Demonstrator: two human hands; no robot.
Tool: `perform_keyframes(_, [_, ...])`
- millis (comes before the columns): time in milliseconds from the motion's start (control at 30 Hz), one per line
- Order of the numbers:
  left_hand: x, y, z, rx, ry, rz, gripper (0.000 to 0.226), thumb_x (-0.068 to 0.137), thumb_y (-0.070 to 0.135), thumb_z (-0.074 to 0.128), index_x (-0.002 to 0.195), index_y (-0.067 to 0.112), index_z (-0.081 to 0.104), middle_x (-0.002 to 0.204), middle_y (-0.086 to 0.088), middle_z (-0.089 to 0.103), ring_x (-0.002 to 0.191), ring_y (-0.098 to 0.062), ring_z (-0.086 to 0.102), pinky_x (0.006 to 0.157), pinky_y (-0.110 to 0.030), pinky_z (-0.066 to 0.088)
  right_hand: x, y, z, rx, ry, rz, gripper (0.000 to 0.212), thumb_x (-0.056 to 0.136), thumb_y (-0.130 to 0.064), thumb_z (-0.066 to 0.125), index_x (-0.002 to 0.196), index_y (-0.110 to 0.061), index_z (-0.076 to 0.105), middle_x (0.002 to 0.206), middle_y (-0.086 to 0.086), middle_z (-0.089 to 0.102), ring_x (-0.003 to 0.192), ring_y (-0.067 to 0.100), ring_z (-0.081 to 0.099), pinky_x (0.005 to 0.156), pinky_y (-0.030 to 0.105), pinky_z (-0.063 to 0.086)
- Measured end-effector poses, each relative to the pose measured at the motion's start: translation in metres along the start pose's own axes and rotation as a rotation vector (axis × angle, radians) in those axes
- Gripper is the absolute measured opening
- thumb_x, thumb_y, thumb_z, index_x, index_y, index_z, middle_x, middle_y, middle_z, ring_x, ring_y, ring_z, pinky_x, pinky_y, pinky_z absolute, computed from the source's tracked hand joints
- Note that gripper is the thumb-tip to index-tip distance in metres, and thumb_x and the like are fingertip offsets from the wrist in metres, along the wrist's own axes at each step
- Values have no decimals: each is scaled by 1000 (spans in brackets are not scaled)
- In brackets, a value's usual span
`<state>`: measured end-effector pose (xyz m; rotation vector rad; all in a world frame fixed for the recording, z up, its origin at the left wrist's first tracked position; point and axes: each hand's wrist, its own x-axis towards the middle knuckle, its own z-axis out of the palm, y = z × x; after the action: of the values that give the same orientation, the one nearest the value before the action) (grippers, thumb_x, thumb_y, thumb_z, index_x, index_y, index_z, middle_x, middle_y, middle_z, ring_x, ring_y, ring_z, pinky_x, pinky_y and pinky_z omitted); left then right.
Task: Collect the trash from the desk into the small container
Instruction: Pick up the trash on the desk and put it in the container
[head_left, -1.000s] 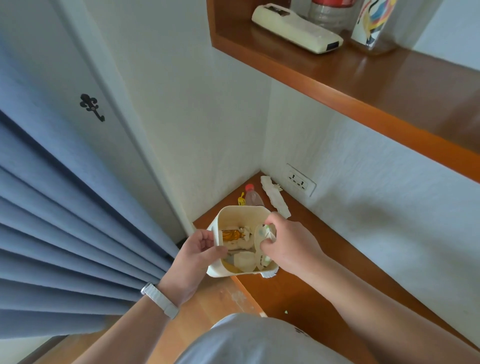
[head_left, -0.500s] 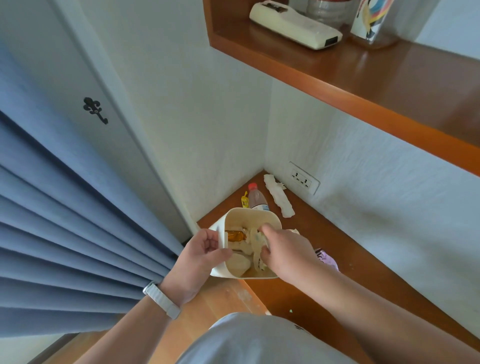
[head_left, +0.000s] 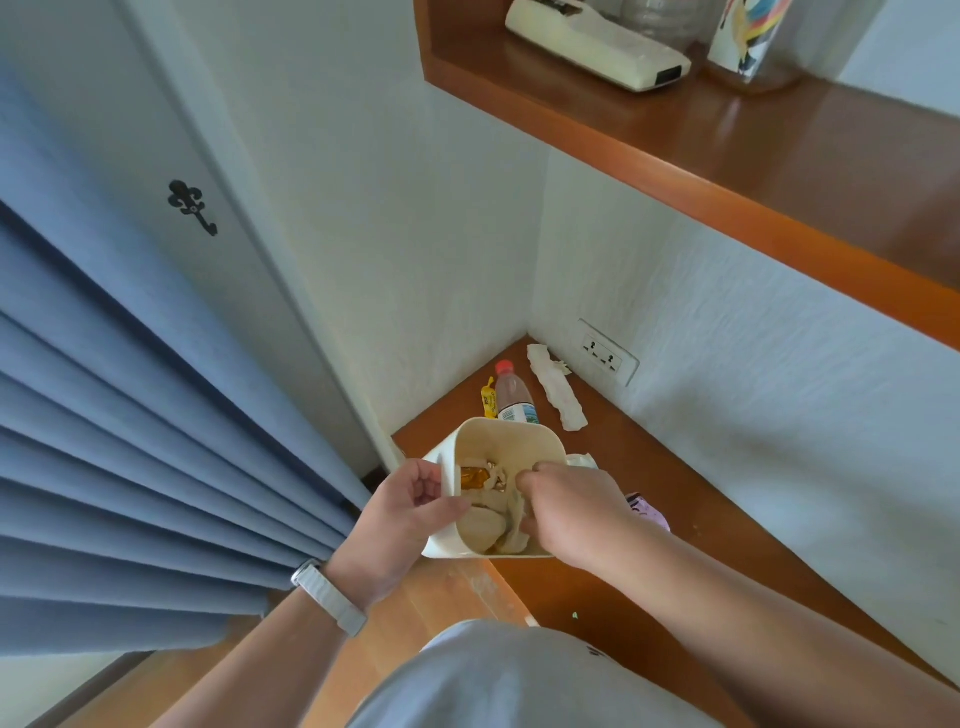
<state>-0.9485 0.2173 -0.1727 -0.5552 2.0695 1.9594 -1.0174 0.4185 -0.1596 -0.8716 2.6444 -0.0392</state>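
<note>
While your left hand grips the bin at 9 o'clock to steady it, your right hand curls round paper inside, tucking it down; bottle and wrapper lie at 12.

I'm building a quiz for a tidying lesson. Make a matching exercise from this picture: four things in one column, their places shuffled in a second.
Things
1. bottle
2. remote
3. container
4. purple wrapper

Places
A. on the shelf
B. gripped by the left hand
C. on the desk, right of the right hand
D. on the desk, beside the yellow packet

Pairs: 1-D, 2-A, 3-B, 4-C
</note>
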Motion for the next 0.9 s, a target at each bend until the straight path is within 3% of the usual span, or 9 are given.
perform_keyframes(200, [1,-1,-5,-30,53,-33,50,69,26,79,109,2,60,108,-21,72,99,-40,71,93,-56,57,7,8,1,146,125,-26,32,95,-44,50,113,-20,60,104,-5,59,85,18,62,68,37,56])
perform_keyframes(300, [2,-3,-9,-54,86,-42,59,64,32,83,109,2,60,109,-24,70,94,-38,71,91,-53,58,7,23,1,311,178,-41,34,96,-41,50,122,-20,60,120,-7,60,90,14,63,74,39,56])
perform_keyframes(433, [4,-5,-13,-66,127,-55,67,59,38,85,110,3,59,109,-24,71,98,-44,70,90,-58,56,11,56,18,459,237,61,29,97,-35,54,123,-23,60,117,-9,61,89,7,61,75,33,57])
perform_keyframes(533, [4,-7,-14,-68,139,-66,57,67,32,83,110,5,59,110,-23,72,99,-43,71,92,-61,55,24,90,52,406,150,233,30,96,-36,53,124,-25,59,125,-7,59,96,11,63,78,33,58])
perform_keyframes(633, [2,-7,-16,-55,154,-72,69,57,42,86,110,6,60,108,-19,73,98,-40,72,92,-61,55,39,114,82,334,16,319,40,93,-33,57,132,-28,52,132,-7,53,96,13,60,74,27,58])
perform_keyframes(700, [1,-8,-17,-57,173,-78,71,56,43,86,111,5,61,108,-20,73,99,-41,71,93,-62,54,48,124,92,318,-38,325,51,88,-32,64,136,-29,47,132,-7,51,96,12,56,74,25,58])
perform_keyframes(767, [0,-8,-19,-60,186,-80,70,56,42,86,111,5,61,106,-19,74,98,-41,71,93,-61,54,59,130,99,300,-74,297,62,85,-35,69,140,-31,41,137,-6,47,108,13,53,83,27,56])
perform_keyframes(900, [-3,-10,-23,-79,220,-87,59,64,30,84,111,2,61,105,-20,74,96,-39,72,92,-56,57,76,135,110,202,-162,205,80,81,-59,64,147,-30,28,150,-5,35,133,21,41,102,40,46])
